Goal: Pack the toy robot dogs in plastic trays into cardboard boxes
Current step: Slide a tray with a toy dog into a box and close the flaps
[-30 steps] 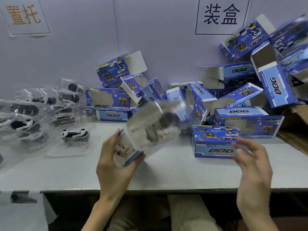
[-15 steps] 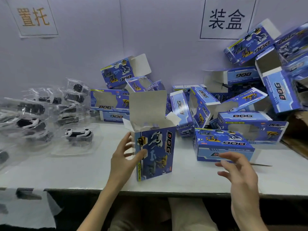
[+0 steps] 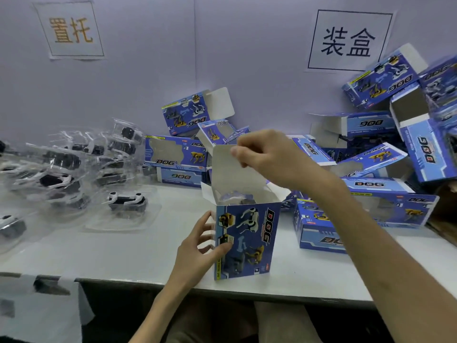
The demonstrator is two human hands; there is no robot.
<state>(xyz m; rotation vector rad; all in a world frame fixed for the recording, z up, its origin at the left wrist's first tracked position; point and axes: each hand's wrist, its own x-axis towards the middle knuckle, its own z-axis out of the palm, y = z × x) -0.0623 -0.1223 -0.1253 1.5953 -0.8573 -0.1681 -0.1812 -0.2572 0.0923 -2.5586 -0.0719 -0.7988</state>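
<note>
A blue DOG cardboard box (image 3: pixel 247 241) stands on end near the table's front edge, its top open. A clear plastic tray with a toy robot dog (image 3: pixel 235 198) shows just inside the opening. My left hand (image 3: pixel 197 248) grips the box's lower left side, thumb on the front face. My right hand (image 3: pixel 269 157) reaches over from the right and pinches the top of the raised white lid flap (image 3: pixel 227 169). One more trayed white and black dog (image 3: pixel 127 201) lies flat on the table to the left.
Several trayed toy dogs are piled at the left (image 3: pixel 61 167). Blue boxes, some with open flaps, are heaped along the back wall and at the right (image 3: pixel 371 184). Two paper signs hang on the wall (image 3: pixel 348 40). The white table (image 3: pixel 99 256) ends near my body.
The box went from tilted in my left hand to standing upright on the table. My right hand rose from the table's right side and took hold of the lid flap.
</note>
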